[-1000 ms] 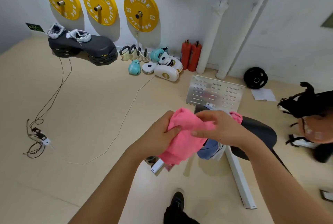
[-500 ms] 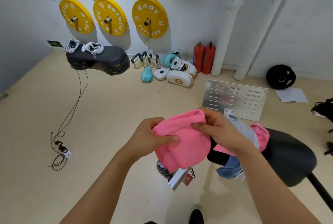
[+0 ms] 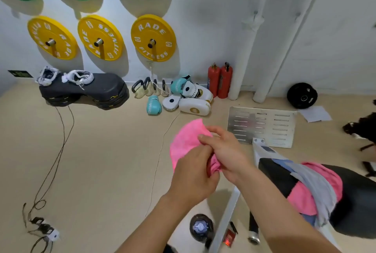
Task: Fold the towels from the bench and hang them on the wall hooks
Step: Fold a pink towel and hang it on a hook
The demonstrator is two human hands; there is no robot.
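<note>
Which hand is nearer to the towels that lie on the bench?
The right. The right hand holds the pink towel on the side toward the towels on the bench; the left hand grips it on the far side.

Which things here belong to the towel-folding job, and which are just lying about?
Job:
pink towel, gripped by left hand and right hand
towels on the bench

Lying about:
yellow plates
boxing gloves
extinguishers
metal plate
</note>
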